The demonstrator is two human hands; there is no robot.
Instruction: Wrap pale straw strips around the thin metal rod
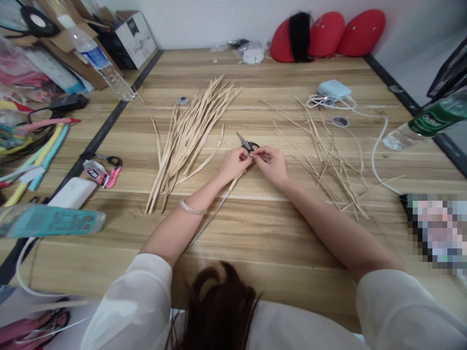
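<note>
My left hand (233,164) is closed around the upper end of a thin metallic rod (212,217). A pale, straw-coloured covering (235,183) shows on the rod just below that hand; the lower end slants down toward me beside my left forearm. My right hand (270,164) meets it fingertip to fingertip in a pinch, and what lies between the fingers is too small to make out. Scissors (248,143) with black handles lie just beyond both hands, blades pointing away. Left of my hands a bundle of flat straw strips (195,131) is spread on the wooden table (255,233).
Loose thin strands (323,158) lie to the right. Further out are a light-blue charger (333,89) with white cable, a tape roll (340,121), a green-labelled bottle (430,121) and a phone (438,231). A clear bottle (100,61), power bank (73,193) and teal bottle (54,221) are left.
</note>
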